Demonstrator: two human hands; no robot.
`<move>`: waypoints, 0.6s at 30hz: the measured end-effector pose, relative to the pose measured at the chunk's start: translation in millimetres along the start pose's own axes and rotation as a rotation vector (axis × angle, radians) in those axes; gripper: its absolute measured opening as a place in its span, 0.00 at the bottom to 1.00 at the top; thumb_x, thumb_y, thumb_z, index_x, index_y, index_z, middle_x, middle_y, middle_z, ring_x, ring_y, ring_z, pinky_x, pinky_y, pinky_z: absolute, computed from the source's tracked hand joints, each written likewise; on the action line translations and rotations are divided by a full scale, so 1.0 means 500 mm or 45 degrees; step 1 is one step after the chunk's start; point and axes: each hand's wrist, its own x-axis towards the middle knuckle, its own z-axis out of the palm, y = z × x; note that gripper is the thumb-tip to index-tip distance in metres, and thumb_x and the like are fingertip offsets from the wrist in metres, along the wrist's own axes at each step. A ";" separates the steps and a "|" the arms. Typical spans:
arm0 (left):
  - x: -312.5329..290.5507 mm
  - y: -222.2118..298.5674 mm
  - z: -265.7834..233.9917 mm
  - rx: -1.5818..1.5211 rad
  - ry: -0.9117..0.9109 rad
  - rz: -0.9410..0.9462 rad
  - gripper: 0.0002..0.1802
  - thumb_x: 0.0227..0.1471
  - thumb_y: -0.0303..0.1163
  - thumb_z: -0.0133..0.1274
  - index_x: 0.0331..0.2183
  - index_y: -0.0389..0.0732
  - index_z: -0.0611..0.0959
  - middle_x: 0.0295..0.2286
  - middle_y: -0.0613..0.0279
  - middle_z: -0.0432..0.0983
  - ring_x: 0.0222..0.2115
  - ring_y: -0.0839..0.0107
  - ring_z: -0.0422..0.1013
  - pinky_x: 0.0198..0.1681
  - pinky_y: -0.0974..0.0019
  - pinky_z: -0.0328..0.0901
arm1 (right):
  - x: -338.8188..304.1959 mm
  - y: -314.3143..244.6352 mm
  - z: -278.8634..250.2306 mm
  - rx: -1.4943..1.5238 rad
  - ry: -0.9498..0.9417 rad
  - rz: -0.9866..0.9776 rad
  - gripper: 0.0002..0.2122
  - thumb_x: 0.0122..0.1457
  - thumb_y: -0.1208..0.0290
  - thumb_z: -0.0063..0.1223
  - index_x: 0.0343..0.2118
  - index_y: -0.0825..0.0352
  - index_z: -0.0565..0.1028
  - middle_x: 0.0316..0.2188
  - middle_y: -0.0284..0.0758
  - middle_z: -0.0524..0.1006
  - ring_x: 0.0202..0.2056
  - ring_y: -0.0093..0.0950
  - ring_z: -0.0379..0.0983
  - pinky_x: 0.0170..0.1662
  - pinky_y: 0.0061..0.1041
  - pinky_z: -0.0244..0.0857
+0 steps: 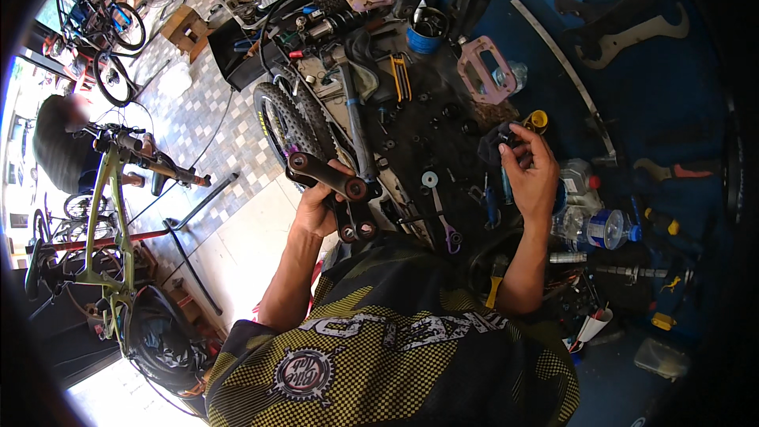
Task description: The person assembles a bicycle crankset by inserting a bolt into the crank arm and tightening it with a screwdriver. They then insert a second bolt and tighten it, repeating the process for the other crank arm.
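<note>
My left hand point(318, 209) is closed around a black bicycle suspension link point(328, 178), two dark arms with round bronze-toned pivot ends. It is held in front of my chest, above the workbench edge. My right hand point(531, 175), raised over the bench's right part, pinches a dark cloth point(492, 145) between thumb and fingers. Whether a small part sits inside the cloth cannot be made out. Just beyond these fingers is a yellow round cup-like piece point(538, 119). Between the hands, a wrench with a purple end point(441, 217) lies on the dark bench top among small loose parts.
Pink pedals point(485, 71), a yellow hex key set point(401, 77), a blue tub point(427, 30) and bike tires point(288, 122) lie beyond. Plastic bottles point(605, 229) stand at right near a tool-hung blue wall. Leftward, another person point(59, 142) is beside a green bike frame point(111, 221).
</note>
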 end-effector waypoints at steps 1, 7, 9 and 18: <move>0.000 0.000 0.002 0.002 0.003 -0.004 0.24 0.58 0.45 0.66 0.47 0.40 0.79 0.25 0.71 0.69 0.29 0.78 0.69 0.40 0.68 0.69 | 0.001 -0.006 -0.001 0.001 -0.013 -0.014 0.16 0.58 0.74 0.68 0.50 0.64 0.82 0.36 0.32 0.81 0.32 0.23 0.75 0.33 0.24 0.67; -0.004 -0.001 -0.003 -0.012 0.017 0.013 0.24 0.58 0.45 0.66 0.47 0.40 0.79 0.25 0.71 0.69 0.28 0.80 0.68 0.39 0.68 0.69 | 0.006 -0.030 0.005 0.054 -0.073 -0.056 0.16 0.59 0.73 0.69 0.50 0.64 0.82 0.35 0.33 0.82 0.34 0.24 0.77 0.35 0.24 0.68; -0.006 0.003 -0.002 0.001 0.000 0.003 0.23 0.58 0.44 0.65 0.47 0.40 0.79 0.25 0.71 0.69 0.28 0.80 0.68 0.40 0.68 0.69 | 0.007 -0.034 0.006 0.063 -0.081 -0.075 0.16 0.59 0.73 0.69 0.50 0.65 0.82 0.35 0.34 0.82 0.34 0.24 0.77 0.35 0.24 0.68; -0.005 0.004 0.006 0.011 0.017 0.010 0.23 0.57 0.44 0.65 0.47 0.38 0.79 0.25 0.71 0.68 0.27 0.80 0.67 0.36 0.69 0.69 | 0.010 -0.067 0.003 0.121 -0.094 -0.221 0.16 0.60 0.73 0.69 0.51 0.65 0.83 0.38 0.35 0.84 0.38 0.26 0.80 0.38 0.25 0.70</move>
